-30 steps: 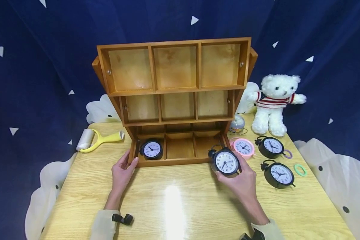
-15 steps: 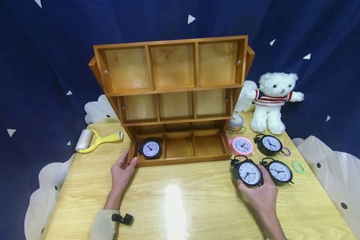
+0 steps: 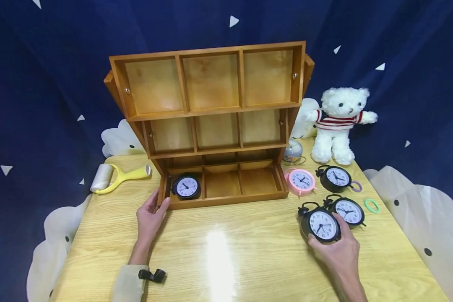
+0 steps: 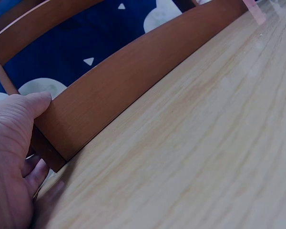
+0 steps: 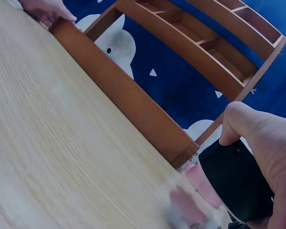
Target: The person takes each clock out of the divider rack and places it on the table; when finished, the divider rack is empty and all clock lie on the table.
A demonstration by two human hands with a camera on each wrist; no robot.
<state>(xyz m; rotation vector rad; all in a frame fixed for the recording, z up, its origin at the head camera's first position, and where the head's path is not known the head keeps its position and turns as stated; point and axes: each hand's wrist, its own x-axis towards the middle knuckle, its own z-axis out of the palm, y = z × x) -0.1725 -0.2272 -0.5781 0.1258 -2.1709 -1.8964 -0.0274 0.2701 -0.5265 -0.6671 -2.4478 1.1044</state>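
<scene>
My right hand point(image 3: 339, 251) grips a black twin-bell alarm clock point(image 3: 321, 225) by its sides, dial facing up. It overlaps another black alarm clock point(image 3: 348, 211) behind it in the head view. In the right wrist view the held clock's black back point(image 5: 238, 183) shows under the thumb. My left hand point(image 3: 149, 218) holds the front left corner of a tiered wooden box point(image 3: 226, 202), thumb over the rim and fingers along the outer side. Inside the bottom tier's left compartment lies a third black alarm clock point(image 3: 186, 187). The upper two tiers stand raised behind, each split into three compartments.
Right of the box are a pink alarm clock point(image 3: 301, 182), a further black clock point(image 3: 336, 178), a purple ring point(image 3: 356, 186) and a green ring point(image 3: 371, 205). A white teddy bear point(image 3: 341, 121) stands at the back. A yellow-handled lint roller point(image 3: 121, 178) lies left.
My right hand has carried the black alarm clock from the box's front right corner rightward and toward me, beside the other black clock. My left hand keeps its hold on the box corner.
</scene>
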